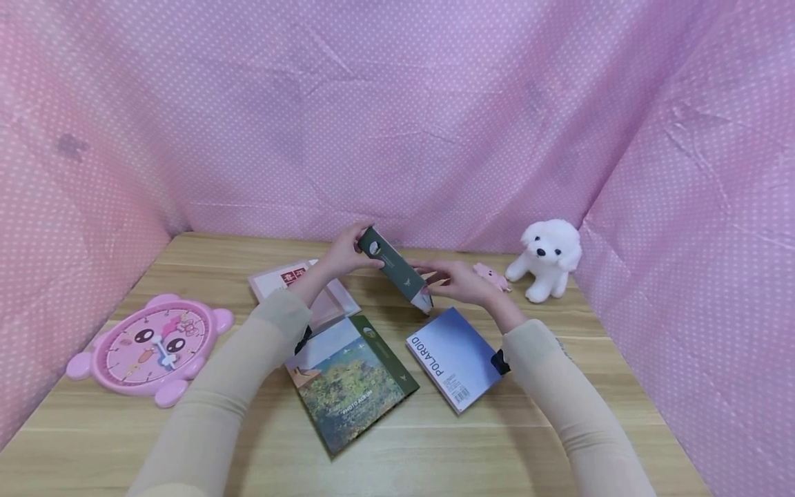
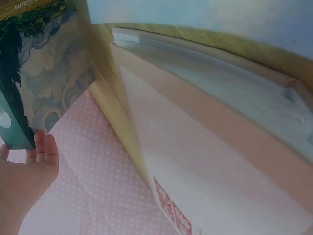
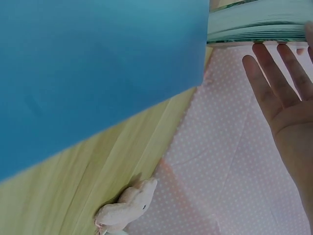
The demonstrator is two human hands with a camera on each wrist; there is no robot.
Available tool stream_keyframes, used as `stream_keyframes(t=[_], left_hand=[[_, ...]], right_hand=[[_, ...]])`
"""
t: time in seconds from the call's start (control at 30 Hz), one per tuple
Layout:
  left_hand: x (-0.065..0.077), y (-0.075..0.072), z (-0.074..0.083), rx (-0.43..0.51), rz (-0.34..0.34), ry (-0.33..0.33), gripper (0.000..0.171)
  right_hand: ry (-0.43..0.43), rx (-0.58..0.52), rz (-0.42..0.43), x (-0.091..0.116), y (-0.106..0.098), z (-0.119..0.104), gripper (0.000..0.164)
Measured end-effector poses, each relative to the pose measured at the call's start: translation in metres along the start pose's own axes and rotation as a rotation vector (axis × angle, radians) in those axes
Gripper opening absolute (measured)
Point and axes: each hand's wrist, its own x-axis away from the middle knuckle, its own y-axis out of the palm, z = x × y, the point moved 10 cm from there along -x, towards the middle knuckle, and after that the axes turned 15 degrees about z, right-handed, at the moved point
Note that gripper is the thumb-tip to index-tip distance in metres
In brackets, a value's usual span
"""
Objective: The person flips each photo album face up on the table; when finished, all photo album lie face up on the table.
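Observation:
My left hand (image 1: 344, 254) grips one end of a photo album (image 1: 394, 266) with a dark green spine, its thumb lying on the spine. The album is held tilted above the table, and its painted cover shows in the left wrist view. At the album's other end is my right hand (image 1: 462, 281); in the right wrist view its straight fingertips touch the edge beside the white pages. Below lies a second photo album (image 1: 354, 386) with a landscape cover. A blue-white POLAROID album (image 1: 456, 362) lies under my right forearm.
A pale pink and white flat case (image 2: 195, 137) with red print lies below my left wrist. The pink clock (image 1: 155, 345) is at the left. A white plush dog (image 1: 546, 259) sits at the back right, beside a small pink plush toy (image 3: 127, 205). Pink dotted cloth surrounds the table.

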Motion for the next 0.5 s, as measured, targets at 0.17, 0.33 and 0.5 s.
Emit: stream_keyframes(t=[0.17, 0.33, 0.5], left_hand=[[0.002, 0.001, -0.003, -0.005, -0.002, -0.016, 0.091], [0.002, 0.003, -0.009, -0.016, 0.009, -0.015, 0.090], [0.004, 0.008, -0.017, -0.036, -0.011, -0.032, 0.088]], right_hand=[[0.001, 0.051, -0.035, -0.001, 0.003, 0.001, 0.055], [-0.032, 0.066, -0.061, -0.001, 0.006, 0.001, 0.055], [-0.058, 0.079, -0.055, -0.002, 0.008, 0.009, 0.051]])
